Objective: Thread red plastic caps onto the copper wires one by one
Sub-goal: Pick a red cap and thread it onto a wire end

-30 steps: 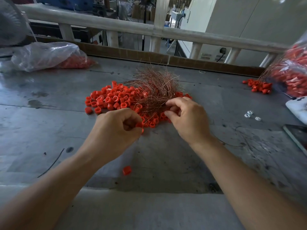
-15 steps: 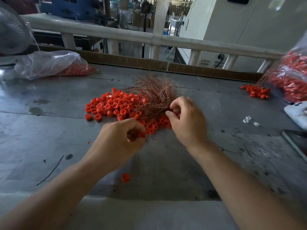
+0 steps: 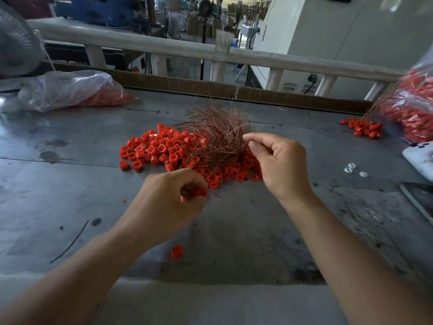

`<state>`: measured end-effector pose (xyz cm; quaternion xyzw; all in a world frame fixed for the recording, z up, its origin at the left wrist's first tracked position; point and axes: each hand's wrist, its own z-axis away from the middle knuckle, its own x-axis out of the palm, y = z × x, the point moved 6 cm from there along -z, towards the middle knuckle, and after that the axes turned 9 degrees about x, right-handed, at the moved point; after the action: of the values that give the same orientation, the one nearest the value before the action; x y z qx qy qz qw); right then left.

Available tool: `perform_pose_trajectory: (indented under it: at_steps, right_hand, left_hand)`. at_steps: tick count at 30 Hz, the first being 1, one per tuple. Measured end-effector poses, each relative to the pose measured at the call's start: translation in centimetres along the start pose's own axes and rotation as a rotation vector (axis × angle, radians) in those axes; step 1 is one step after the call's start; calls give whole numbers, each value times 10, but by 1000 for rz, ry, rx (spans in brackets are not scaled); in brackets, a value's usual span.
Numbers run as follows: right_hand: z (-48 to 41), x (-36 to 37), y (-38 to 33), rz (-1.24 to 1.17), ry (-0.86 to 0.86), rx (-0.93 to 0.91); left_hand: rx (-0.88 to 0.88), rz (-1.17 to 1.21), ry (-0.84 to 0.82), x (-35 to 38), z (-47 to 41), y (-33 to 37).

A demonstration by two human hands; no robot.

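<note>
Since the copper wires (image 3: 218, 137) look hair-thin, springy and quick to kink, one is best pinched near its tip, while the light, hard red cap (image 3: 202, 192) wants holding by its sides, hole free. The left hand (image 3: 168, 202) curls round that cap just before the cap pile (image 3: 159, 148); the right hand (image 3: 281, 165), down in the tangle half a second ago, has lifted, thumb and forefinger seemingly pinching a strand.

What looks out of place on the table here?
One stray red cap lies alone near the front edge of the table, below the left hand, apart from the main pile. It looks dropped. Nothing seems damaged.
</note>
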<state>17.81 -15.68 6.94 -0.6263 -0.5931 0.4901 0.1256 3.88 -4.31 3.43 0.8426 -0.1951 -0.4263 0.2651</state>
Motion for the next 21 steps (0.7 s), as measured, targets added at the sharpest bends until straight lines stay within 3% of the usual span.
perform_pose_trajectory:
  at_steps: [4, 10, 18, 21]
  right_hand:
    - [1, -11, -5, -181, 35, 24]
    - [8, -36, -24, -349, 127, -140]
    - [30, -4, -31, -257, -303, -122]
    - [40, 8, -36, -197, -392, -178]
  left_hand:
    - [6, -15, 1, 0, 0, 1]
    - [19, 13, 41, -4, -1, 2]
    - [-23, 355, 128, -15, -2, 1]
    - [-63, 550, 144, -15, -2, 4]
